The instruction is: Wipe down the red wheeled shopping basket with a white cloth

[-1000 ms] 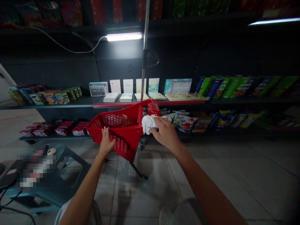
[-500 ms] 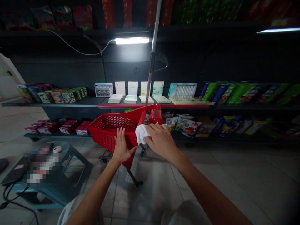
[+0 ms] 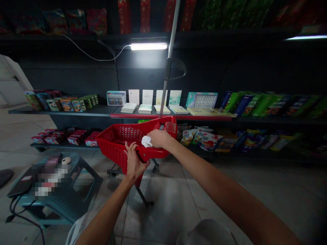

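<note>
A small red plastic shopping cart [image 3: 112, 144] with perforated basket walls stands in front of me on dark wheeled legs. My left hand [image 3: 134, 161] grips its near side, fingers bent over the rim and thumb spread along the outside. My right hand [image 3: 159, 139] is closed around a white cloth [image 3: 146, 141] and reaches over the rim at the handle end. Part of the cloth is hidden under the fingers. Just beyond the right hand is the red handle section with a boxy panel [image 3: 170, 127]. A metal pole [image 3: 171, 37] rises behind it.
Behind the cart, a dark shelf [image 3: 99, 110] holds booklets, boxes and green bags. Snack bags [image 3: 208, 140] and red boxes [image 3: 76, 136] fill the lower shelf. A blue-grey stool [image 3: 84, 173] with cables and blurred items stands at left. A lamp [image 3: 148, 46] shines above.
My right hand has moved with the cloth from the outer near side of the handle end to over the rim, inward and left. My left hand stays on the rim, its fingers more bent.
</note>
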`<act>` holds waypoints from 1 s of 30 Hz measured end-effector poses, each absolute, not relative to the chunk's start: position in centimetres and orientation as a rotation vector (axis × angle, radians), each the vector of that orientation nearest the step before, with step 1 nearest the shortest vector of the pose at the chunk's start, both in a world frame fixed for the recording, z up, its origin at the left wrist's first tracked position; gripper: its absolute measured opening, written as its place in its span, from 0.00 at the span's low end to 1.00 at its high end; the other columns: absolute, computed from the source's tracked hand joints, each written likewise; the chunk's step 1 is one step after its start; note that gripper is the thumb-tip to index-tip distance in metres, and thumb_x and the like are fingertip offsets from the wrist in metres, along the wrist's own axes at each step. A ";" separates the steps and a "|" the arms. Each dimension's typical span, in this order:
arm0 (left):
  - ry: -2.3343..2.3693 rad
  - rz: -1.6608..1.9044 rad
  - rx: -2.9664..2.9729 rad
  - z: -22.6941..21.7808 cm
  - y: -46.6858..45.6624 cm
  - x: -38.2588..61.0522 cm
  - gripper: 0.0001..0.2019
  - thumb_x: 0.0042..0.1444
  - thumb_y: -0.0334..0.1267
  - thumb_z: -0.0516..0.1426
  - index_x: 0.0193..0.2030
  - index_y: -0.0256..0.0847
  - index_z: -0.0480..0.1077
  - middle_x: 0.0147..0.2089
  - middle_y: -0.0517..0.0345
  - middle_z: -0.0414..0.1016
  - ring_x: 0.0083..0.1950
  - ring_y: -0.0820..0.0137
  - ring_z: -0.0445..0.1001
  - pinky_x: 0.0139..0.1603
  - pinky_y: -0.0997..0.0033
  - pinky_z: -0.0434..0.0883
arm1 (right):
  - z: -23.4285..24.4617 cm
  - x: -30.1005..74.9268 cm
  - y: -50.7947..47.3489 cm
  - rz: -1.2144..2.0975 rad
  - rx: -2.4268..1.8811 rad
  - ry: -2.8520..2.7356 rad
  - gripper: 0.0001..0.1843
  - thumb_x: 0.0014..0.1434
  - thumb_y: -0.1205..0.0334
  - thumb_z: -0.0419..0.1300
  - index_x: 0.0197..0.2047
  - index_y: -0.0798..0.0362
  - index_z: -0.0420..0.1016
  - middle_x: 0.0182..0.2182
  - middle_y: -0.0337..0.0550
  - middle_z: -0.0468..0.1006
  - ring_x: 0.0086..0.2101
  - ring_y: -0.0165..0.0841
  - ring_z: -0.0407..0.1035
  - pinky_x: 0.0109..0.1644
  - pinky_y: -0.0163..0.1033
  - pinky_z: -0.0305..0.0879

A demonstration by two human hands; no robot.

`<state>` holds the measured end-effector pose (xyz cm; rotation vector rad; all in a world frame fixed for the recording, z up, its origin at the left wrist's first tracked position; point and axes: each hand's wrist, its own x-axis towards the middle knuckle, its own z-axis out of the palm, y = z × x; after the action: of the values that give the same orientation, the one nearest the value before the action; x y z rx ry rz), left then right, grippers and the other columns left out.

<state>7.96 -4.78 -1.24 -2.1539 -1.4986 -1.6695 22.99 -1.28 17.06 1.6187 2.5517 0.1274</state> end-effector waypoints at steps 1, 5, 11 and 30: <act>-1.498 -1.670 -2.154 -1.2 -4.8 7.8 0.46 0.42 0.38 0.70 0.66 0.44 0.53 0.70 0.38 0.59 0.81 0.34 0.39 0.73 0.20 0.49 | 16.8 22.7 -0.5 0.161 1.606 2.542 0.19 0.67 0.70 0.54 0.56 0.58 0.80 0.54 0.62 0.82 0.54 0.51 0.78 0.53 0.50 0.76; -1.485 -1.684 -2.159 -1.1 -4.9 7.2 0.45 0.41 0.37 0.70 0.65 0.45 0.54 0.70 0.38 0.60 0.81 0.34 0.41 0.73 0.19 0.48 | 16.2 22.7 2.3 0.338 1.642 2.538 0.21 0.67 0.74 0.52 0.56 0.61 0.81 0.54 0.65 0.81 0.56 0.48 0.76 0.57 0.47 0.74; -1.503 -1.674 -2.202 -1.0 -4.9 6.6 0.45 0.43 0.37 0.70 0.66 0.47 0.54 0.70 0.41 0.61 0.81 0.37 0.41 0.74 0.22 0.50 | 17.4 26.0 7.4 0.307 1.796 2.533 0.19 0.64 0.75 0.57 0.55 0.62 0.82 0.51 0.64 0.82 0.53 0.46 0.78 0.57 0.42 0.73; -1.474 -1.603 -2.276 -1.0 -4.0 5.5 0.44 0.45 0.42 0.70 0.66 0.45 0.54 0.71 0.42 0.59 0.81 0.43 0.45 0.75 0.33 0.58 | 14.8 37.4 8.2 0.456 2.284 2.738 0.21 0.66 0.65 0.52 0.58 0.61 0.77 0.53 0.58 0.78 0.52 0.44 0.71 0.61 0.45 0.65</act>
<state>5.47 -3.97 -0.99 -2.2760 -1.4740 -1.6034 37.36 8.17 14.78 2.2844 2.7380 0.4560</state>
